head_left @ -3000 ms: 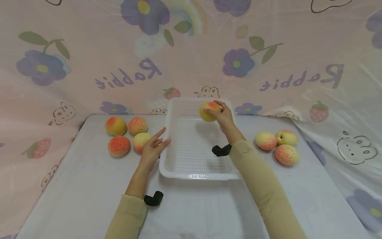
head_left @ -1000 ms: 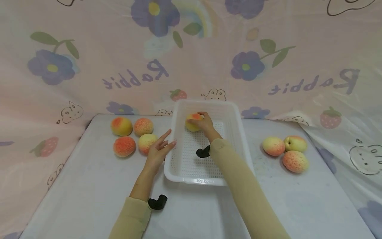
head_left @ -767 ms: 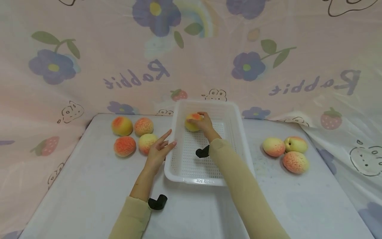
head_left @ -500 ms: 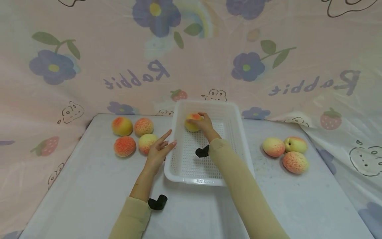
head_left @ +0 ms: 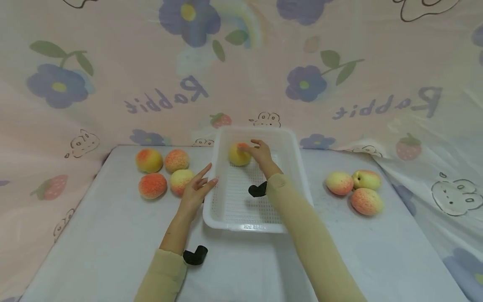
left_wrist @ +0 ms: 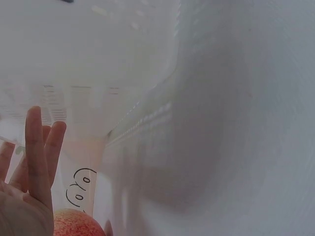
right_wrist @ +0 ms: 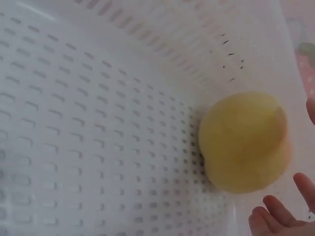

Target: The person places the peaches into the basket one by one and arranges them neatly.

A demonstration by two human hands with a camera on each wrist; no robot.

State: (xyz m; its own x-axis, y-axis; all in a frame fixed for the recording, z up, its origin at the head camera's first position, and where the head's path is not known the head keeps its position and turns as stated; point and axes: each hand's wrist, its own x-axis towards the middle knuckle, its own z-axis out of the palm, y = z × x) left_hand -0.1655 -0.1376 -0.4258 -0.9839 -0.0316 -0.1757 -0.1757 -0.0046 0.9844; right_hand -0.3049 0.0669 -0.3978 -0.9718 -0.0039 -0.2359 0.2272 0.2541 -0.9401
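Head view: a yellow peach (head_left: pixel 238 156) with a reddish top sits inside the white basket (head_left: pixel 245 227), near its far left corner. The right hand (head_left: pixel 262 155) is beside it, thumb and fingers parted. The left hand (head_left: pixel 193 193) is spread at the basket's left rim; contact not certain. Four peaches (head_left: pixel 152 186) lie left on the table (head_left: pixel 113 243), three more peaches (head_left: pixel 367 202) right. Left wrist view: fingers extended before the basket wall, holding nothing. Right wrist view: visible fingertips stand clear of the yellow peach, gripping nothing. Assessment: probably a light, fairly firm model, unlikely to bruise, liable to roll; best grasped across its widest sides.
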